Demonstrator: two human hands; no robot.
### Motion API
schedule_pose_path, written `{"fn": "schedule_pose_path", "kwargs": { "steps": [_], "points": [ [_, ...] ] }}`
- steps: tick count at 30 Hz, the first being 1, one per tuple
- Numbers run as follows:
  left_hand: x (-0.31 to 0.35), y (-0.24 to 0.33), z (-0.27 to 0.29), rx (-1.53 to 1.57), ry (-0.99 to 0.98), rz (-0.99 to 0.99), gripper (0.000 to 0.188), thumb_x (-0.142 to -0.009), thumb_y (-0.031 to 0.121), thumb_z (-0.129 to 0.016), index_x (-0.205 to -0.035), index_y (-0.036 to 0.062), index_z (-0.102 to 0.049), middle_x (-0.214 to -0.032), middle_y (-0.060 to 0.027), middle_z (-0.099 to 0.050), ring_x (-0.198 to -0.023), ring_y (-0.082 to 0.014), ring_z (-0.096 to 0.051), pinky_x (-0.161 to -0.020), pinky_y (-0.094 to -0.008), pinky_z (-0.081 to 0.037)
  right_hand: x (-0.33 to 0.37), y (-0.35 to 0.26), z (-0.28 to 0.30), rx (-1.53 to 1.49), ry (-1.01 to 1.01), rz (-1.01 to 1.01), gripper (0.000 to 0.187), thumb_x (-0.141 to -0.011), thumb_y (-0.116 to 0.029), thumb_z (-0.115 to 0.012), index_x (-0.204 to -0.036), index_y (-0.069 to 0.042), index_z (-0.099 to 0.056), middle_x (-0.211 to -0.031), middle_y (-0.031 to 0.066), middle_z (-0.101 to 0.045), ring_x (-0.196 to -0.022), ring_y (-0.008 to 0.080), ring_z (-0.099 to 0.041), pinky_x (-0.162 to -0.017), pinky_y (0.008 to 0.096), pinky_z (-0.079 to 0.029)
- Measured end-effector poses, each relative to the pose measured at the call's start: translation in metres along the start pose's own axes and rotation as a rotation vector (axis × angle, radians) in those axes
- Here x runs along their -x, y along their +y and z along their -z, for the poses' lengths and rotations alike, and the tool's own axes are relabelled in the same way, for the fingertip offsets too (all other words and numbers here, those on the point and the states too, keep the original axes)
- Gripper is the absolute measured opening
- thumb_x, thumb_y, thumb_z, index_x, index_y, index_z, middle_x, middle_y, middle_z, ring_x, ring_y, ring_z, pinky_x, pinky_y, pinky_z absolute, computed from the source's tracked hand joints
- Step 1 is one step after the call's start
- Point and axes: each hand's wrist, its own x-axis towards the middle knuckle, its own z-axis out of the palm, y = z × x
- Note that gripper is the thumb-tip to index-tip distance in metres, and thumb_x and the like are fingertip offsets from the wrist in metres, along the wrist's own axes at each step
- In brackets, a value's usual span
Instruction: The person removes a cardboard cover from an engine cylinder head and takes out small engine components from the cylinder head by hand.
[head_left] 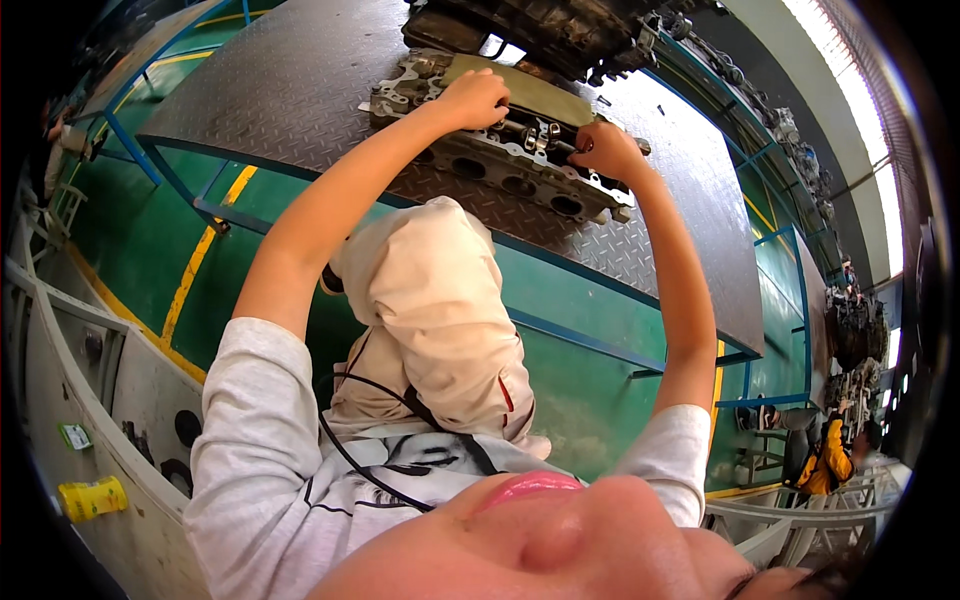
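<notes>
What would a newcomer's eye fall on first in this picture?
Probably the metal engine part with its row of round openings, lying on the patterned metal table at the upper middle, with the person's left grip and right grip at it. After that, likely the green floor with its yellow lines, and the yellow container at the lower left.

A pale grey T-shirt (275,510) with short, loose sleeves (257,395) carries a dark printed drawing (437,455) on its front. A thin black cable (347,457) loops over the left side. The creased trousers (435,285) are cream, with a narrow red strip (506,393) on the right. Both hands (477,100) are bare.
</notes>
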Motion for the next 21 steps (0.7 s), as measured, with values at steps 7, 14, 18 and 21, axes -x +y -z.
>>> {"fn": "schedule_pose_path", "kwargs": {
  "steps": [7,14,18,21],
  "points": [
    [0.002,-0.001,-0.003,0.049,0.088,-0.049,0.021,-0.077,0.025,-0.060,-0.086,0.0069,-0.065,-0.089,-0.0078,-0.058,-0.095,-0.0256,-0.051,-0.083,-0.0375,-0.042,0.016,-0.003,0.000,0.061,0.117,0.041,0.034,-0.067,-0.037,-0.073,-0.076,-0.005,-0.065,-0.078,0.0123,-0.064,-0.076,0.0283,-0.061,-0.067,0.0366,-0.048],
    [-0.015,0.044,0.002,0.088,-0.100,0.044,0.026,-0.067,0.028,-0.068,-0.083,0.0070,-0.066,-0.082,-0.0099,-0.063,-0.087,-0.0273,-0.058,-0.078,-0.0378,-0.046,0.020,-0.014,0.005,0.191,0.052,-0.139,0.040,-0.066,-0.045,-0.072,-0.072,-0.007,-0.066,-0.071,0.0121,-0.064,-0.071,0.0300,-0.062,-0.065,0.0384,-0.049],
    [-0.024,0.053,0.003,0.005,-0.305,0.166,0.033,-0.060,0.029,-0.072,-0.079,0.0039,-0.065,-0.082,-0.0124,-0.065,-0.082,-0.0281,-0.062,-0.071,-0.0374,-0.050,0.023,-0.011,0.003,0.221,0.070,-0.124,0.040,-0.066,-0.046,-0.072,-0.072,-0.007,-0.065,-0.072,0.0122,-0.064,-0.071,0.0302,-0.062,-0.065,0.0386,-0.049],
    [-0.031,0.061,0.005,0.005,-0.480,0.281,0.034,-0.056,0.027,-0.073,-0.080,0.0034,-0.067,-0.086,-0.0114,-0.067,-0.084,-0.0262,-0.064,-0.070,-0.0368,-0.052,0.028,-0.006,-0.001,0.166,0.090,-0.137,0.039,-0.068,-0.044,-0.072,-0.067,-0.007,-0.061,-0.065,0.0085,-0.062,-0.064,0.0268,-0.059,-0.060,0.0349,-0.046]
  ]
}}
